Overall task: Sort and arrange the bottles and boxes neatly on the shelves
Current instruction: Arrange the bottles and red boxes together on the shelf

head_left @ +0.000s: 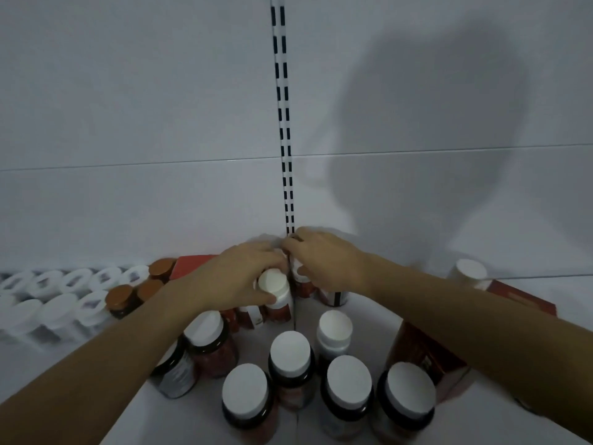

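The left hand (237,277) gripped a white-capped plastic bottle with a red label (273,285), its fingers and thumb curled round the cap, at the rear of the white shelf (369,332) below the slotted white upright rail (285,123). The right hand (327,261) lay curled over neighbouring red-labelled bottles (333,298) just beside it; whether it clamped 1 could not be told.

left hand (236,279): bare, short nails on thumb
right hand (327,256): bare, knuckles showing
left forearm (106,358): bare to the frame edge
right forearm (465,303): bare to the frame edge
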Tool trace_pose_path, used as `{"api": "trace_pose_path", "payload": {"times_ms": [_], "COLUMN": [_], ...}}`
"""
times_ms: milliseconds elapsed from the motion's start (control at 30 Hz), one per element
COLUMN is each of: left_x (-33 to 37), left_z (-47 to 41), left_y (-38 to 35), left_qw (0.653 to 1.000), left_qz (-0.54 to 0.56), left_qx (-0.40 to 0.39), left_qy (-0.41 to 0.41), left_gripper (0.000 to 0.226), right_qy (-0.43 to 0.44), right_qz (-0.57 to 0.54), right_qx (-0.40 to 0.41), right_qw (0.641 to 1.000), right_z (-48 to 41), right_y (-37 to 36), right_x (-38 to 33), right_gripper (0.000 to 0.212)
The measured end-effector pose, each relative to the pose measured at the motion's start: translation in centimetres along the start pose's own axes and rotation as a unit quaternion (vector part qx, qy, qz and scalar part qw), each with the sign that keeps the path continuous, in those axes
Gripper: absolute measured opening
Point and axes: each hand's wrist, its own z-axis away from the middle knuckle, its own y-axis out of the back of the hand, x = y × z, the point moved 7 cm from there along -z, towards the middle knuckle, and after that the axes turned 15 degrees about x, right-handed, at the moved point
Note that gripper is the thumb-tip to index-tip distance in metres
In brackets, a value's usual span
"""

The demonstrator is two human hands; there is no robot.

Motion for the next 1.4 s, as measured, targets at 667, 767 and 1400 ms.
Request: {"api": "trace_pose_path", "payload": {"times_ms": [667,767,1400], "left_x": [4.6,7.8,21.4], "left_z": [-5.2,-8.3,-21.1], "left_y": [0.0,-1.6,-16.7], "left_qw": [0.989,0.983,0.955], "left_qz": [-0.074,-0.072,-0.033], "left_qx": [-0.034,-0.055,-0.233], "left_qy": [-0.121,-0.159,-0.180], "left_gripper": [0.039,0.039,0.062], "right_qy": [-0.158,-0.213,-0.255], "right_qz": [0.063,0.089,0.039], "right_qx": [0.053,0.007,-0.104], "right_qw": [0.984,0.973,0.960], "right_z": [6.6,10.6,30.3], "right_y": [7.7,8.8,15.0], "right_x": [9.0,12.0,18.0], "right_gripper": [0.028,0.027,0.019]}}
